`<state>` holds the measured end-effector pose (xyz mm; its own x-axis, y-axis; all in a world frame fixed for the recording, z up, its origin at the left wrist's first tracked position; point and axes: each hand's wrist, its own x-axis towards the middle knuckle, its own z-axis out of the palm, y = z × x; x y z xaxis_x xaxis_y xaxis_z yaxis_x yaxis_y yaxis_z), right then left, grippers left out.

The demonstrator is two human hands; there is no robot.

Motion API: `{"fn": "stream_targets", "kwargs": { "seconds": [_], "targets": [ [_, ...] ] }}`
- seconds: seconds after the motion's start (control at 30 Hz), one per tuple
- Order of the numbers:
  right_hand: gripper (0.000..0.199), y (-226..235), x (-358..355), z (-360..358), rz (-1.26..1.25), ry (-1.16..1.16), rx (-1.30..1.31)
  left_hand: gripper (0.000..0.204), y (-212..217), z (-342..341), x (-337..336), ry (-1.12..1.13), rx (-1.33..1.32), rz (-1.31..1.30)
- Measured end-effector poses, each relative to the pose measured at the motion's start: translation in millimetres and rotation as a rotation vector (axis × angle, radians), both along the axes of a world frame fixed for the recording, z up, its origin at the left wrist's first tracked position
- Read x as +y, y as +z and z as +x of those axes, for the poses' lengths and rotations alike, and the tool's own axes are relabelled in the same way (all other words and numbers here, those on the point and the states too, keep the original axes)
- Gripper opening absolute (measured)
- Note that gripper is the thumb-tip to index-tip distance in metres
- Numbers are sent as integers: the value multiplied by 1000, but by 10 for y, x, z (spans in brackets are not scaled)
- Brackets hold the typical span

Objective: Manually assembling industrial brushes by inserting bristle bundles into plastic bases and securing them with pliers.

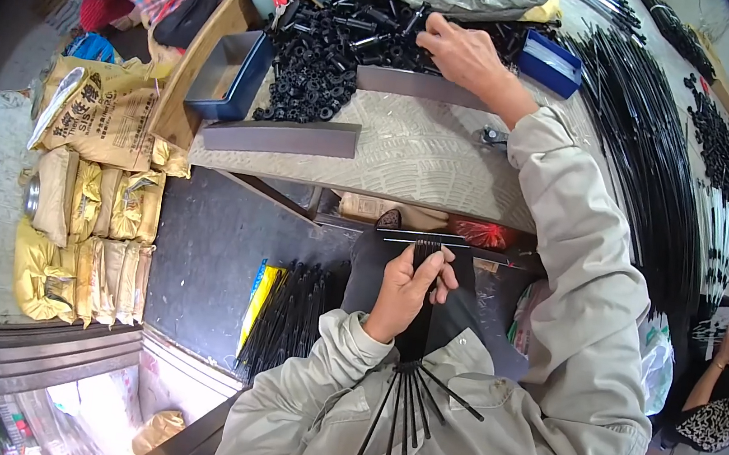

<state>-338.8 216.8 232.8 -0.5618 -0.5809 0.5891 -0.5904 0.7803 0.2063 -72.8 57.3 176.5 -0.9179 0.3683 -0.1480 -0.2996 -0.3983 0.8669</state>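
My left hand [413, 293] is closed round a bundle of thin black rods [413, 324] that look like umbrella ribs. Above my lap the bundle stands roughly lengthwise, and its lower ends fan out against my jacket. Across its top, just beyond my fingers, lies a thin rod with pale ends [427, 238]. On the bench, my right hand [466, 53] is over the right part of a heap of small black plastic parts [322, 54], some ring-shaped, others tubular. Its fingers are curled together at the heap; what they pinch is hidden among the dark pieces.
Metal strips [283, 137] edge the heap. A blue tray [231, 75] stands left, a blue box [551, 64] right. Long black rods [635, 133] cover the bench's right side. More rods [285, 318] stand by my left elbow. Another person's arm [716, 366] shows far right.
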Motion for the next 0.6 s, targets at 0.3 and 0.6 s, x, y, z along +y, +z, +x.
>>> {"fn": "stream_targets", "kwargs": {
  "seconds": [0.3,0.6],
  "targets": [
    [32,171,2,1736,-1040,419,-1147,30,-6,74,14,37,45,141],
    [28,-45,149,2339,-1291,293,-1297,30,100,225,151,27,32,118]
  ]
}}
